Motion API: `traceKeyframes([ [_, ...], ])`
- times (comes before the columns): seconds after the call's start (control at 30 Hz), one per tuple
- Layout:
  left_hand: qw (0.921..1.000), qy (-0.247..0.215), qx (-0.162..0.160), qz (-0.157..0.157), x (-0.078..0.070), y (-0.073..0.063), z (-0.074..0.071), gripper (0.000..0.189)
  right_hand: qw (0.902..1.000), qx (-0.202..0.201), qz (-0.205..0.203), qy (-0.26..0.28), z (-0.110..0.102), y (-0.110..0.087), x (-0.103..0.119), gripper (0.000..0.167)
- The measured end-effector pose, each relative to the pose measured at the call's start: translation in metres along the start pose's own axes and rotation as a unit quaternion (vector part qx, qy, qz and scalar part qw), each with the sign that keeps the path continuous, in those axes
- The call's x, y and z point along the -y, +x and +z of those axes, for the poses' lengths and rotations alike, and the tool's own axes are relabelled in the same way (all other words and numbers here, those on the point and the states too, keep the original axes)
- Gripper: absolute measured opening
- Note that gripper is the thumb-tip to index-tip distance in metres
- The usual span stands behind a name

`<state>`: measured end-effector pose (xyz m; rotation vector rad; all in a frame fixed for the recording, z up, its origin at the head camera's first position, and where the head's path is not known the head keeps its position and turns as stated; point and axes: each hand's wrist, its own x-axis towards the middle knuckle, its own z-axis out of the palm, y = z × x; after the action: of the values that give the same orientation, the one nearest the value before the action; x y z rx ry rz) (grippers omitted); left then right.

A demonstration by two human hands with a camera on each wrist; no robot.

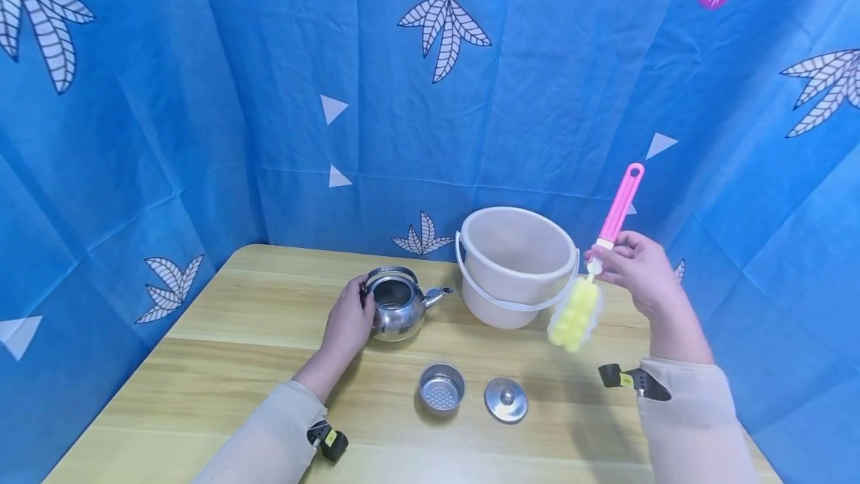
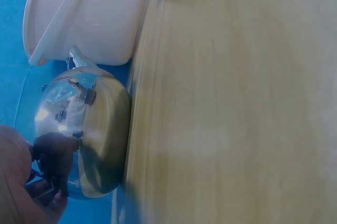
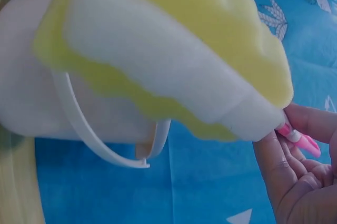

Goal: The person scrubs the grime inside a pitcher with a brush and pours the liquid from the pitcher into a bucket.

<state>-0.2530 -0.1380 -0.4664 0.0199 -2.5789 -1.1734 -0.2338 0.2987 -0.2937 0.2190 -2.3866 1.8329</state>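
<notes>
A shiny metal teapot (image 1: 398, 320) stands on the table without its lid, spout pointing right. My left hand (image 1: 351, 314) holds it at its left side, by the handle; in the left wrist view the fingers (image 2: 50, 200) curl beside the round body. My right hand (image 1: 634, 267) pinches a bottle brush at the neck between thumb and fingers. The brush has a pink handle (image 1: 621, 204) pointing up and a yellow-and-white sponge head (image 1: 576, 314) hanging down. That sponge fills much of the right wrist view, in front of the bucket.
A pale bucket (image 1: 484, 297) with a white bail handle stands at the back, between teapot and brush. Nearer on the wooden table (image 1: 269, 364) are a perforated metal strainer (image 1: 442, 388) and a round knobbed lid (image 1: 506, 399). Blue curtains (image 1: 416, 133) surround the table.
</notes>
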Motion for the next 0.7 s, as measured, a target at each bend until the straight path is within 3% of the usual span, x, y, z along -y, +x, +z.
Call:
traceKeyframes([
  [0.43,1.0000,-0.001,0.004,-0.003,0.000,0.001,0.000,0.048,0.9986,0.037,-0.037,-0.007,0.035,-0.006,0.017,0.027],
  [0.7,1.0000,-0.006,-0.001,0.000,0.000,0.001,0.000,0.047,0.9974,0.054,-0.043,-0.019,0.054,-0.003,0.020,0.039],
])
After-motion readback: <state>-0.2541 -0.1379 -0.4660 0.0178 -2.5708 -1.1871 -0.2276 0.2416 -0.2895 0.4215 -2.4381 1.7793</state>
